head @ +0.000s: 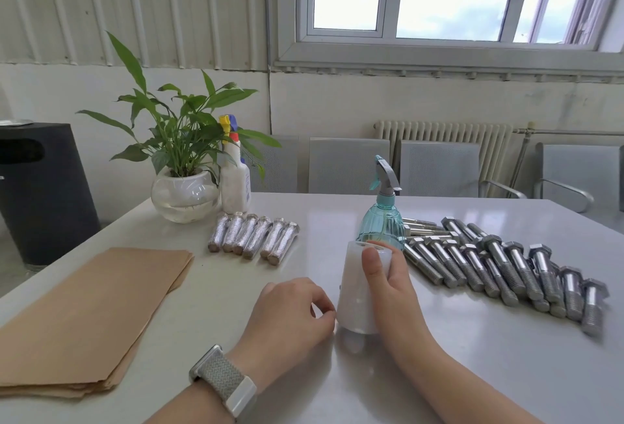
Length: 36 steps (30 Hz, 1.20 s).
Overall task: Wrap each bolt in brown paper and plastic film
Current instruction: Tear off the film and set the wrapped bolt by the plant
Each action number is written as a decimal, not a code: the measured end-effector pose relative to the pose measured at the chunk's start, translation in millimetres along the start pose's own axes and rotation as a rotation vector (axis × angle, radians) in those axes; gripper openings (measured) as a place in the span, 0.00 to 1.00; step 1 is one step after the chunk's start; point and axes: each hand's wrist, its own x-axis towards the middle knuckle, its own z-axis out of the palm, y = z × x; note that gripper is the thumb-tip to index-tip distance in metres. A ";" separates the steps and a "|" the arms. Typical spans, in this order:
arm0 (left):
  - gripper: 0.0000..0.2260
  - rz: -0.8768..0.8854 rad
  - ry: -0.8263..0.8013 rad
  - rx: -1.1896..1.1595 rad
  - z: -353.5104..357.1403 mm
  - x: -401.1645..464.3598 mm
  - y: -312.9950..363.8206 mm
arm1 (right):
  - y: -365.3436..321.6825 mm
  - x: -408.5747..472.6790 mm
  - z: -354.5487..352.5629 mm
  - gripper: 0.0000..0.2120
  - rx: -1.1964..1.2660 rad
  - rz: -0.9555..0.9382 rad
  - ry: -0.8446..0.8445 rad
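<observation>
A white roll of plastic film [354, 292] stands upright on the grey table [472, 356]. My right hand [391, 285] grips it, thumb on the front and fingers round its right side. My left hand [290, 315] has its fingertips curled at the roll's lower left edge; whether they pinch film I cannot tell. A stack of brown paper sheets [84, 319] lies at the left. Several bare steel bolts [499, 265] lie in rows at the right. Several wrapped bolts [253, 236] lie side by side behind the middle.
A blue spray bottle [383, 217] stands right behind the film roll. A potted plant in a glass bowl [184, 194] and a white spray bottle [234, 180] stand at the back left. Grey chairs [439, 167] line the far edge. A black bin [40, 187] stands at the left.
</observation>
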 end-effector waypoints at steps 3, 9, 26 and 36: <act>0.04 0.003 0.001 0.020 -1.0 -1.0 1.1 | -0.3 -0.1 -0.8 0.23 0.000 -0.004 -0.003; 0.06 -0.031 0.038 -0.071 -1.6 -1.5 3.6 | -2.4 0.4 -1.5 0.23 0.017 0.002 0.015; 0.03 -0.003 -0.002 -0.010 -3.4 -1.6 5.6 | -1.1 -1.3 2.6 0.27 -0.037 -0.089 -0.030; 0.06 0.037 -0.016 0.003 -4.8 -0.7 4.5 | -1.4 -2.3 2.3 0.27 -0.064 -0.099 -0.044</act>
